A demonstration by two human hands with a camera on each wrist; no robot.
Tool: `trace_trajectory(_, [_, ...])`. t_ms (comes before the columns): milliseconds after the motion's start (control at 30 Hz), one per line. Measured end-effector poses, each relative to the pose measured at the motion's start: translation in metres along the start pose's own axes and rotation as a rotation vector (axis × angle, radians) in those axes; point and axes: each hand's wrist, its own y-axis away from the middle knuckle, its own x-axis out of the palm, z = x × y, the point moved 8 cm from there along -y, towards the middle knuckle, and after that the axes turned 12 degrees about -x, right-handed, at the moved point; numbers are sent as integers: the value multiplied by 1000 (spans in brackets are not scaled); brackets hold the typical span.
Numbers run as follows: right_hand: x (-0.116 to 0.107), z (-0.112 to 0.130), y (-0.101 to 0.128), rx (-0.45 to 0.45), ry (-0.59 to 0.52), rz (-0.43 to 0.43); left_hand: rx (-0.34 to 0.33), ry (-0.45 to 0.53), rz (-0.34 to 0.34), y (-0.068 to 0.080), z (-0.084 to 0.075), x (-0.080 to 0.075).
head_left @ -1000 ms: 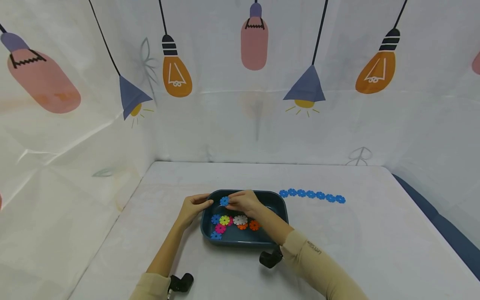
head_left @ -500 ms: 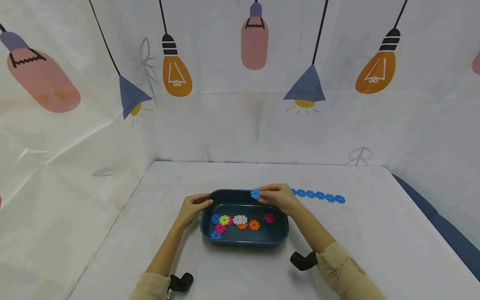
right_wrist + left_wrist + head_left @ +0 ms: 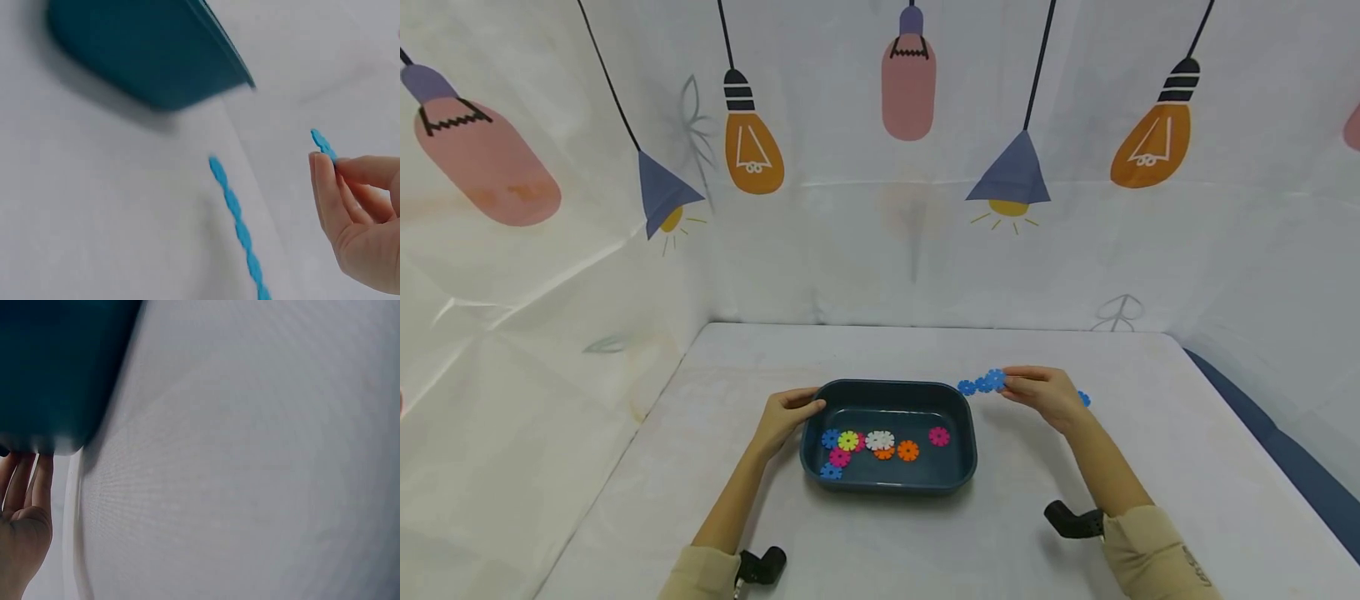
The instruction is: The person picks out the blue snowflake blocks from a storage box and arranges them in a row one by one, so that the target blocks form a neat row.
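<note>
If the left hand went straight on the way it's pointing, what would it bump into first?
The dark tray. The left hand touches its edge, so going straight on would probably just push against it.

On the white worktop (image 3: 925, 542), your dark teal rectangular tray (image 3: 865, 417), multicoloured flower-shaped discs (image 3: 880, 440) inside, lies right of your left grip (image 3: 782, 419); to the tray's right runs the blue flower-shaped disc row (image 3: 243, 235).

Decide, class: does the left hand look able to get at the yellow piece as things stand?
Probably yes: the yellow piece lies uncovered in the open tray, near the left hand; that hand, though, holds the tray and would likely need to let go.
</note>
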Motion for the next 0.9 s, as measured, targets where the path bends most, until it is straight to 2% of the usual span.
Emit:
trace_trajectory(267, [-82, -3, 13, 20, -26, -135, -10, -10, -14, -3, 3, -2])
trace_trajectory(400, [-123, -17, 20, 73, -19, -242, -8, -9, -13, -3, 3, -2])
trace_trajectory(533, [-156, -32, 29, 149, 53, -344, -3, 1, -7, -2, 2, -1])
trace_trajectory(700, [-176, -43, 35, 216, 132, -394, 13, 2, -1, 0, 0, -1])
trace_trajectory(900, [-184, -47, 38, 245, 211, -428, 16, 2, 1, 0, 0, 0])
